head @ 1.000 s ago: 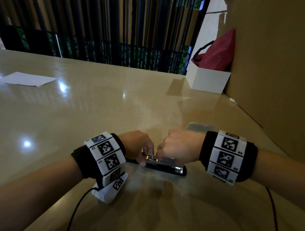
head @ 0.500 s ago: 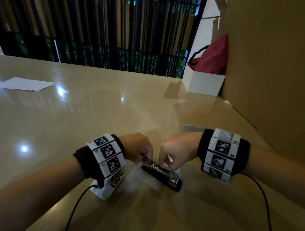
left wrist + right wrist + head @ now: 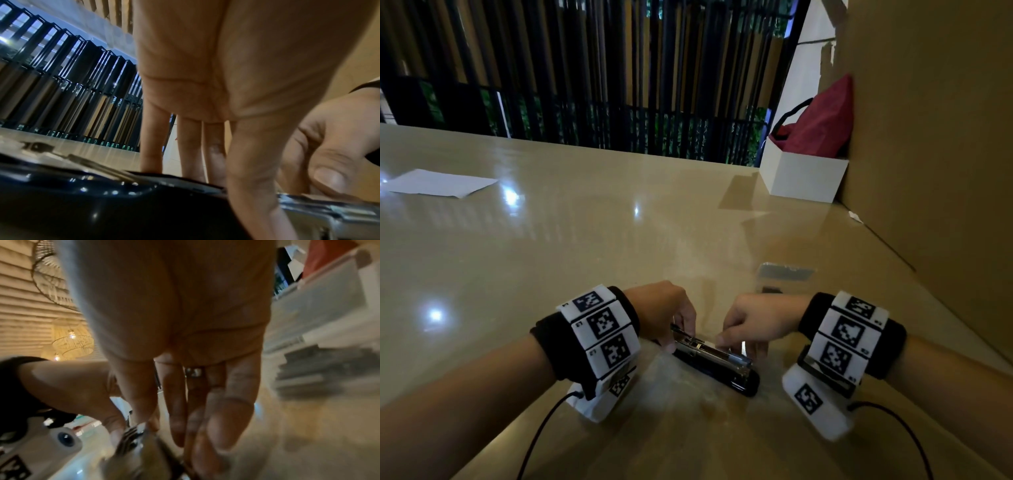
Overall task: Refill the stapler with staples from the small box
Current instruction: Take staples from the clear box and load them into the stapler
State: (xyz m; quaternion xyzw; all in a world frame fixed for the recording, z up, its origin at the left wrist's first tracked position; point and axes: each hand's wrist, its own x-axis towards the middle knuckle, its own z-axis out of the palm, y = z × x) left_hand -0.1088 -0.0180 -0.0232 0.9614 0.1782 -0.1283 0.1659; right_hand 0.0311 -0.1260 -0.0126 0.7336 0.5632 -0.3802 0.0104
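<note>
A black stapler (image 3: 717,365) with a bare metal magazine lies aslant on the tan table (image 3: 585,260) close in front of me. My left hand (image 3: 678,341) grips its rear end. In the left wrist view its fingers (image 3: 151,146) stand on the far side of the black body (image 3: 92,206) and the thumb runs down the near side. My right hand (image 3: 736,346) pinches the metal magazine (image 3: 333,211) from the right with thumb and curled fingers. The small staple box (image 3: 786,272), greyish and flat, lies just beyond my right wrist. Whether staples sit in the magazine is hidden.
A tall cardboard wall (image 3: 935,137) closes the right side. A white box (image 3: 804,178) with a red bag (image 3: 822,123) stands at the back right. A white paper sheet (image 3: 438,183) lies far left. Black railing runs behind the table.
The stapler has swung from lying crosswise to lying aslant, its front end now nearer me. Both hands stayed on it, and the right wrist drew back a little.
</note>
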